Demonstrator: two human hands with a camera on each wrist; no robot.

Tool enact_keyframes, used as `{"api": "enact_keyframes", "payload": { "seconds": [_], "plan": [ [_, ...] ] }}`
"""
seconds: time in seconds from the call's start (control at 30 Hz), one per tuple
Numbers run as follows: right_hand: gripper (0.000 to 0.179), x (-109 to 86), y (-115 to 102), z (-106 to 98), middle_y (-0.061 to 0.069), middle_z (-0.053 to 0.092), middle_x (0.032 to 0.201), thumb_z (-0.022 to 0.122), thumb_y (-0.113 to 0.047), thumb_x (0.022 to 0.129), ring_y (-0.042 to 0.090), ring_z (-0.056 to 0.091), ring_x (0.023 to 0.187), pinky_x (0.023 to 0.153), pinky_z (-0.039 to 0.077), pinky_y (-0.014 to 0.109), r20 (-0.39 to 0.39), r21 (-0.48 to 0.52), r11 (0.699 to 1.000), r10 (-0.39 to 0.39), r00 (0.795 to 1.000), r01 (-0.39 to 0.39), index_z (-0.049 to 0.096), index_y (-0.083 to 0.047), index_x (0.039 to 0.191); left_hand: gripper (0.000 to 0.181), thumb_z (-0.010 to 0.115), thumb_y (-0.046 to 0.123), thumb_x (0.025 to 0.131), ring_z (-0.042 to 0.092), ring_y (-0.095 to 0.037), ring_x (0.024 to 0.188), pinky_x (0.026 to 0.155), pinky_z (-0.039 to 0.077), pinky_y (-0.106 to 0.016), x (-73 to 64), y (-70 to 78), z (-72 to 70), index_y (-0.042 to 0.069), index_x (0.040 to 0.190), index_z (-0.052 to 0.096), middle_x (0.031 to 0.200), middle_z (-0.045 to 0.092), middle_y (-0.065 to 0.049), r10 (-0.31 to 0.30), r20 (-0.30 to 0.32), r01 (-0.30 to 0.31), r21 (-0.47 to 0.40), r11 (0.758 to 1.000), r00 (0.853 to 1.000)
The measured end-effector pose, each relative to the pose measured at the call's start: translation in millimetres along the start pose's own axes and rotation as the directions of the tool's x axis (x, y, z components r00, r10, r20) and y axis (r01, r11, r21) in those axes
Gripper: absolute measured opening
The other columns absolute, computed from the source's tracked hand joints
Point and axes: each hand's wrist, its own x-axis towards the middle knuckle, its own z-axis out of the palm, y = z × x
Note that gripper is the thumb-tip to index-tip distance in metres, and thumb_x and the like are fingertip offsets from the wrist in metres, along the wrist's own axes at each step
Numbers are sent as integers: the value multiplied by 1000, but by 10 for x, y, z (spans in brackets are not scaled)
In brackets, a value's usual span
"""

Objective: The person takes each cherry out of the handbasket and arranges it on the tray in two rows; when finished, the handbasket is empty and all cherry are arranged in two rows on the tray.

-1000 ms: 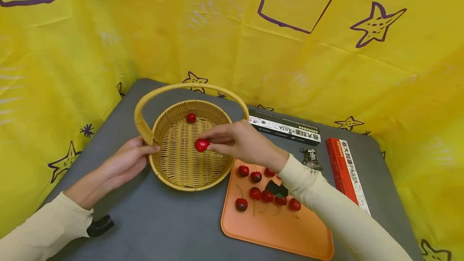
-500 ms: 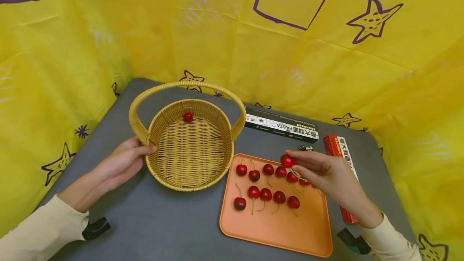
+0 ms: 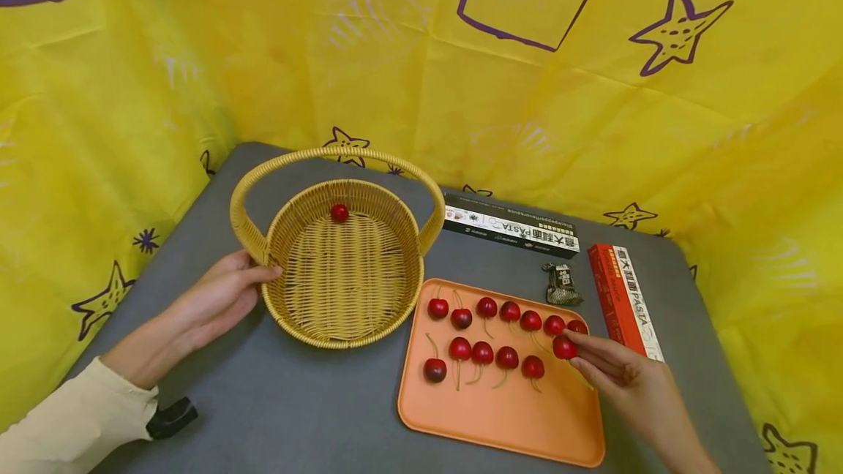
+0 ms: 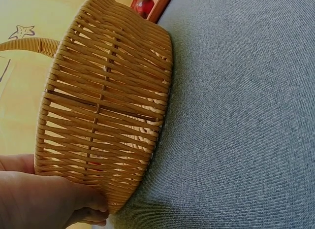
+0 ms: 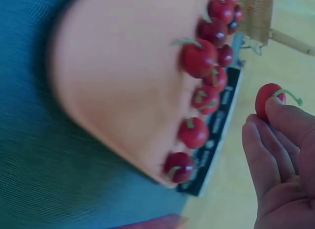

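My left hand (image 3: 220,298) grips the left side of a round wicker basket (image 3: 268,291), thumb over the rim by the foot of the handle. In the left wrist view those fingers (image 4: 64,202) hold the woven wall. One red cherry (image 3: 339,213) lies inside the basket at its back. Between thumb and fingers my right hand (image 3: 635,379) pinches another cherry (image 3: 564,347), over the right part of an orange tray (image 3: 487,415). The right wrist view shows this pinched cherry (image 5: 267,100) with its green stem. Several cherries (image 3: 507,358) lie on the tray in two rows.
Behind the tray lie a black pasta box (image 3: 510,227) and a small dark wrapped packet (image 3: 562,285). A red pasta box (image 3: 622,302) lies to the right. Yellow patterned cloth (image 3: 395,57) surrounds the grey table (image 3: 316,408).
My right hand has carried the pinched cherry from above the basket rightward to the tray's right end, lower down. My left hand still holds the basket rim.
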Motion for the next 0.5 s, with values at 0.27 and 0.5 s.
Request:
{"api": "enact_keyframes", "payload": {
  "seconds": [0.27, 0.5],
  "plan": [
    [36, -161, 224, 166, 10, 77, 121, 79, -4, 94, 3, 74, 101, 77, 60, 20, -3, 44, 990, 137, 991, -137, 75, -9, 130, 59, 53, 6, 110, 34, -12, 142, 108, 36, -19, -6, 1, -7, -6, 156, 19, 156, 31, -14, 11, 10, -11, -7, 1000, 1000],
    [37, -220, 304, 253, 7, 78, 117, 82, -6, 92, 8, 76, 99, 76, 59, 17, -18, 4, 993, 122, 992, -122, 76, -13, 128, 56, 53, 6, 110, 32, -13, 143, 108, 35, -18, -2, -8, -5, -5, 154, 21, 154, 33, -12, 7, 3, -7, -7, 1000, 1000]
  ]
}}
